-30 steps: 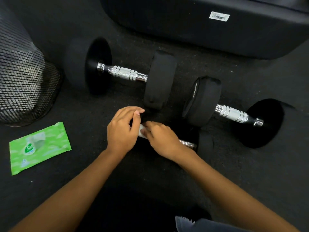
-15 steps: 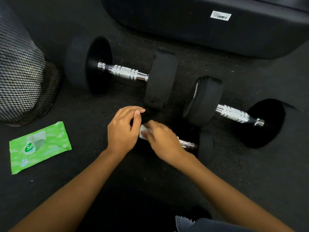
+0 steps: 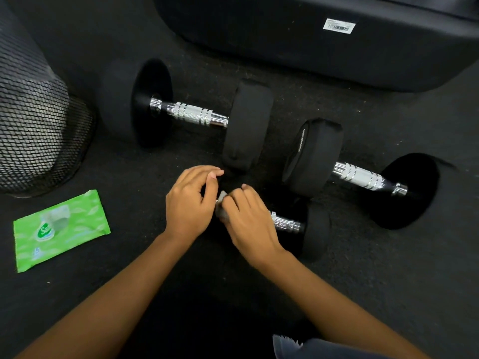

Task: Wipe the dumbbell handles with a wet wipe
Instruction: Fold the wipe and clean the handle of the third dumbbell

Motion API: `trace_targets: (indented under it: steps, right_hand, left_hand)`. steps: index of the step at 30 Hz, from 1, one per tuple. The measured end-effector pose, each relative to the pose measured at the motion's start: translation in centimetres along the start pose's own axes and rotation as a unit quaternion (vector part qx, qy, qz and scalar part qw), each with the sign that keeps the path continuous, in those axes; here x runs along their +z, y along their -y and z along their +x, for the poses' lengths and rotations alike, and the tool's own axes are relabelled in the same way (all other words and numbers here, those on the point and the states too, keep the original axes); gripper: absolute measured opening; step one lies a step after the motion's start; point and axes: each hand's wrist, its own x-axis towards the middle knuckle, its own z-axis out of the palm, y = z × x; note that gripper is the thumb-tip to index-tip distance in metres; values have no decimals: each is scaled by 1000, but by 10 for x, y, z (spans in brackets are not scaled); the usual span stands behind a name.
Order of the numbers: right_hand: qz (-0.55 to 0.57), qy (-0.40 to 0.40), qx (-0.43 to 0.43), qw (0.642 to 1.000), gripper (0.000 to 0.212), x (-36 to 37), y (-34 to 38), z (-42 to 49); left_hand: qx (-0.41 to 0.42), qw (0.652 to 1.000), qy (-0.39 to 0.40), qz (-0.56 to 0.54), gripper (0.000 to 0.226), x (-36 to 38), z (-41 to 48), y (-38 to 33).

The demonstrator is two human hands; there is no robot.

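Head view, left to right. Mesh bin (image 3: pixel 33 120) and green wipe pack (image 3: pixel 61 230) lie well left of the near dumbbell (image 3: pixel 287 225); open floor (image 3: pixel 134 182) between. Left hand (image 3: pixel 189 203) cupped over its left end; right hand (image 3: pixel 248 221) pinching the wet wipe (image 3: pixel 221 203) against the handle.

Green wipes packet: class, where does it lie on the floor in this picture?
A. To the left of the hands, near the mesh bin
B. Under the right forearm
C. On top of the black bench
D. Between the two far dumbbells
A: the green wipes packet lies flat on the floor left of the left hand, just below the mesh bin.
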Motion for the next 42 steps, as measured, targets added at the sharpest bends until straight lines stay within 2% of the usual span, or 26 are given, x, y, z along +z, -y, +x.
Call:
trace_targets:
  steps: [2, 6, 10, 14, 16, 18, 21, 24, 30, 32, 34, 37, 40, 42]
  right_hand:
    - [0, -9, -3, 1000, 4, 0, 1, 2]
    - [4, 1, 7, 1000, 25, 2, 10, 13]
    - [25, 33, 36, 999, 15, -5, 4, 9]
    - [63, 116, 100, 986, 26, -15, -6, 10]
    - [111, 177, 143, 967, 29, -18, -9, 19]
    - [120, 206, 150, 959, 29, -18, -9, 25]
    - [79, 189, 108, 973, 25, -21, -5, 17]
    - [12, 125, 68, 990, 31, -28, -10, 0]
    - [-60, 74, 76, 993, 38, -38, -24, -21]
    - [-75, 82, 77, 991, 38, -39, -22, -20]
    - [-93, 94, 79, 988, 37, -40, -20, -19]
    - [-85, 99, 74, 989, 33, -43, -22, -23]
    - [-54, 100, 75, 991, 37, -56, -27, -32]
    - [-21, 66, 106, 992, 33, -69, -30, -42]
  left_hand:
    - [-1, 1000, -2, 0, 37, 0, -1, 0]
    - [-10, 1000, 3, -1, 37, 0, -1, -1]
    - [-4, 1000, 2, 1, 37, -1, 0, -2]
    - [0, 1000, 0, -1, 37, -1, -1, -2]
    - [-2, 1000, 1, -4, 36, -1, 0, -2]
    - [0, 1000, -2, -4, 37, -1, 0, -2]
    - [5, 1000, -3, -2, 37, -1, 0, -1]
    - [5, 1000, 2, 0, 38, 0, 0, 0]
    - [17, 999, 13, 25, 39, -2, 1, -4]
    - [57, 996, 27, 58, 36, -6, 3, -6]
    - [141, 987, 34, 76, 31, -9, 3, -12]
    - [216, 973, 69, 45, 28, -6, 0, -33]
    - [203, 970, 132, 36, 32, 2, -9, -49]
    - [178, 971, 156, 38, 34, 7, -15, -50]
